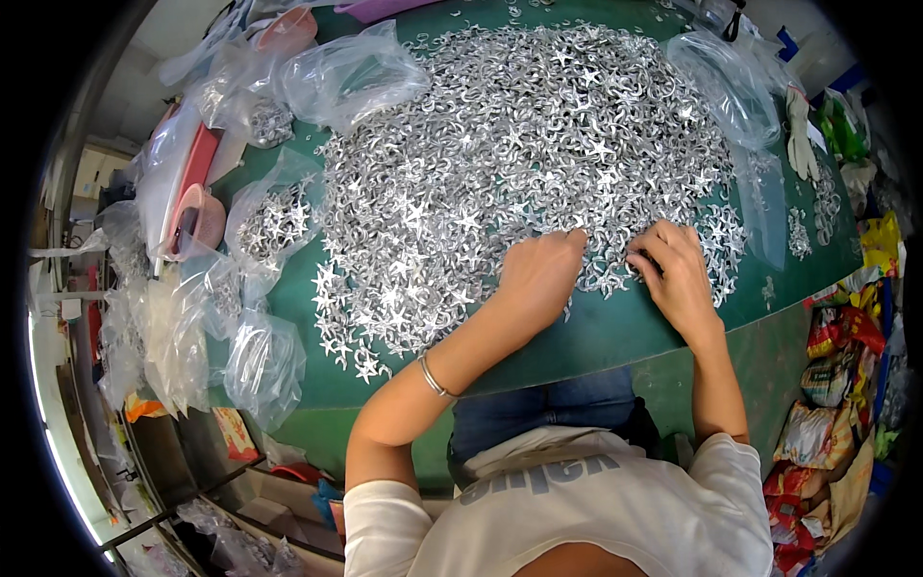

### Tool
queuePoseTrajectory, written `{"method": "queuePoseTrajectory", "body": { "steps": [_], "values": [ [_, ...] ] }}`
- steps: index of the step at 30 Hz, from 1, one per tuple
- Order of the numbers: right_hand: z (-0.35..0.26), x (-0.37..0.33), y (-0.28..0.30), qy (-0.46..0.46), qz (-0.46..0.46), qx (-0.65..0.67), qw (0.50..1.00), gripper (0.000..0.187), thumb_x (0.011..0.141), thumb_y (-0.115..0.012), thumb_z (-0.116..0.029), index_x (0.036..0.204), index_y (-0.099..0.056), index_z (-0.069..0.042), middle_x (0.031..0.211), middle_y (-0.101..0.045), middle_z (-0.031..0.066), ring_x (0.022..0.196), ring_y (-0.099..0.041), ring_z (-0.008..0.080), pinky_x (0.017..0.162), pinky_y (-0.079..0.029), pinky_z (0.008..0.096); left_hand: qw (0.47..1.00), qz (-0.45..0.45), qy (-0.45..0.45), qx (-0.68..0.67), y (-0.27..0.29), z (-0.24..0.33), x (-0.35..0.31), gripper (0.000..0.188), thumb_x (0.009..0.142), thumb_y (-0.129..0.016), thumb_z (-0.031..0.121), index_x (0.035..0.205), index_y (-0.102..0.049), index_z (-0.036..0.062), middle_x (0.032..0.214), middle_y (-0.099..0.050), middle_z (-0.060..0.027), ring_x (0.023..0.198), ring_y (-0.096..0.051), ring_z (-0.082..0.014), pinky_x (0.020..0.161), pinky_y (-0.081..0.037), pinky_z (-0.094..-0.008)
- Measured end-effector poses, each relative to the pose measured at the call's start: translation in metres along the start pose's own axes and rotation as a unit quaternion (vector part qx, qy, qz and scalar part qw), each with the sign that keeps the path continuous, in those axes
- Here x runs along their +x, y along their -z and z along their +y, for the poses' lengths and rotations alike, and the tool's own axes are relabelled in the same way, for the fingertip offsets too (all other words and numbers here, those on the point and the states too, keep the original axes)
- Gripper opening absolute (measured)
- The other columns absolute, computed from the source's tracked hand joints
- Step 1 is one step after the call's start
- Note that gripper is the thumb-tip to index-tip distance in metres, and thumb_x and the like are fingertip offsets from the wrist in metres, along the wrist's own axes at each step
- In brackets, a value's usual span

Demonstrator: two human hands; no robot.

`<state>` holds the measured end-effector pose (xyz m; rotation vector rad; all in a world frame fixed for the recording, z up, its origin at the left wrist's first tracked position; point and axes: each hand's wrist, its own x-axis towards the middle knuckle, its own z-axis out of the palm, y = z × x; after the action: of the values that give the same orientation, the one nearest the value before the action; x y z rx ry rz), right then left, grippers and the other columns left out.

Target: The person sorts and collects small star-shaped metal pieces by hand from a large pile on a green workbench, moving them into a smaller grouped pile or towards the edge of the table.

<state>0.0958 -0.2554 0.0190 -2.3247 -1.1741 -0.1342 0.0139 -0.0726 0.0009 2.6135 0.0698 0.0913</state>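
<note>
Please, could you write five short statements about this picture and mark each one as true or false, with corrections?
1. The bare left hand and bare right hand are at the heap of small silvery star and crescent pieces. True.
2. A bangle is on the right forearm. False: the thin silvery bangle is on the left forearm.
3. The tabletop is bright red. False: the flat tabletop is green.
4. A crumpled clear plastic bag lies left of the heap. True.
5. The person wears a black shirt. False: the short-sleeved fabric shirt is white.
</note>
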Motion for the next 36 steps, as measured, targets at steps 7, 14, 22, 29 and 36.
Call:
{"method": "queuePoseTrajectory", "body": {
  "steps": [7, 14, 22, 29, 36],
  "values": [
    [0.003, -0.005, 0.005, -0.144, 0.080, 0.386, 0.907, 0.008, 0.088, -0.056, -0.005, 0.092, -0.062, -0.002, 0.083, -0.050, -0.0008, 0.073, -0.043, 0.0056, 0.063, -0.032, 0.0206, 0.984, 0.043, 0.019, -0.173, 0.014, -0.007, -0.004, 0.012, 0.081, -0.063, 0.009, 0.092, -0.063, 0.0034, 0.052, -0.048, -0.0069, 0.045, -0.045, -0.0174, 0.047, -0.038, -0.0317],
    [-0.009, -0.002, -0.013, -0.170, 0.014, 0.426, 0.888, 0.006, 0.087, -0.058, -0.004, 0.090, -0.062, -0.002, 0.082, -0.050, -0.0005, 0.067, -0.040, 0.0053, 0.060, -0.032, 0.0199, 0.948, -0.024, 0.104, -0.300, 0.032, -0.013, -0.005, 0.010, 0.082, -0.063, 0.007, 0.090, -0.064, 0.0001, 0.052, -0.034, 0.0053, 0.048, -0.028, -0.0041, 0.045, -0.026, -0.0235],
    [-0.031, 0.014, -0.025, -0.136, -0.004, 0.384, 0.913, 0.006, 0.086, -0.060, -0.004, 0.091, -0.062, -0.001, 0.077, -0.050, 0.0013, 0.063, -0.040, 0.0072, 0.055, -0.033, 0.0219, 0.893, -0.054, 0.136, -0.425, 0.032, -0.013, -0.010, 0.008, 0.084, -0.064, 0.007, 0.089, -0.064, 0.0010, 0.056, -0.035, 0.0107, 0.051, -0.028, -0.0006, 0.046, -0.023, -0.0200],
    [-0.038, 0.015, -0.023, -0.093, -0.012, 0.290, 0.952, 0.009, 0.087, -0.058, -0.010, 0.091, -0.061, -0.002, 0.074, -0.053, 0.0073, 0.065, -0.049, 0.0201, 0.063, -0.038, 0.0304, 0.885, -0.044, 0.123, -0.446, 0.036, -0.010, -0.014, 0.007, 0.083, -0.065, 0.005, 0.089, -0.065, 0.0016, 0.057, -0.036, 0.0104, 0.052, -0.028, -0.0003, 0.047, -0.023, -0.0194],
    [-0.020, 0.009, -0.008, -0.091, 0.047, 0.270, 0.957, 0.010, 0.088, -0.058, -0.010, 0.092, -0.061, -0.001, 0.081, -0.060, 0.0097, 0.072, -0.055, 0.0253, 0.071, -0.040, 0.0332, 0.943, 0.048, 0.077, -0.320, 0.030, -0.005, -0.014, 0.013, 0.080, -0.067, 0.002, 0.094, -0.066, 0.0014, 0.054, -0.030, 0.0071, 0.050, -0.027, -0.0029, 0.045, -0.024, -0.0208]
  ]
}}
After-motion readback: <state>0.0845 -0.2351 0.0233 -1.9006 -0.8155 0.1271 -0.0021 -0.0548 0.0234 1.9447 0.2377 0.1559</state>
